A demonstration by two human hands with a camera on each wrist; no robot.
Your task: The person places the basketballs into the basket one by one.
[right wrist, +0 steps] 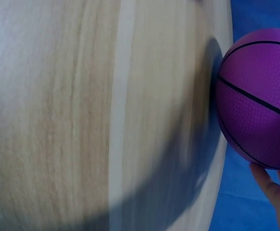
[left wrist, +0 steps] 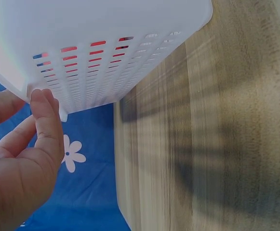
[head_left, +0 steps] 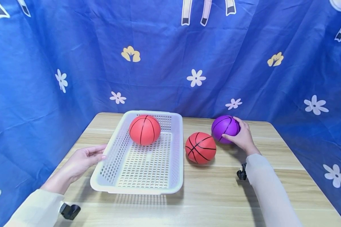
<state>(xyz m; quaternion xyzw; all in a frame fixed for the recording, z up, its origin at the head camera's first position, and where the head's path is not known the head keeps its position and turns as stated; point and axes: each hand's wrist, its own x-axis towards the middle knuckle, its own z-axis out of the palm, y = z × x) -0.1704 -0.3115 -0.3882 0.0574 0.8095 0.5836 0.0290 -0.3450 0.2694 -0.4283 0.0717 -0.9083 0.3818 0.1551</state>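
My left hand (head_left: 83, 162) pinches the left rim of a white perforated plastic basket (head_left: 142, 190), and the left wrist view shows the fingers right at the edge of the basket (left wrist: 96, 19). Inside the basket, towards its far end, sits a red toy basketball (head_left: 144, 130) with black lines. My right hand (head_left: 242, 135) grips a purple toy basketball (head_left: 225, 127) from its right side, thumb in front and fingers behind. In the right wrist view the purple ball (right wrist: 260, 96) shows large, with fingertips at its lower edge.
Another red basketball (head_left: 200, 148) lies on the wooden table (head_left: 216, 201) between the basket and the purple ball. A blue patterned curtain (head_left: 159, 78) hangs behind the table and along both sides.
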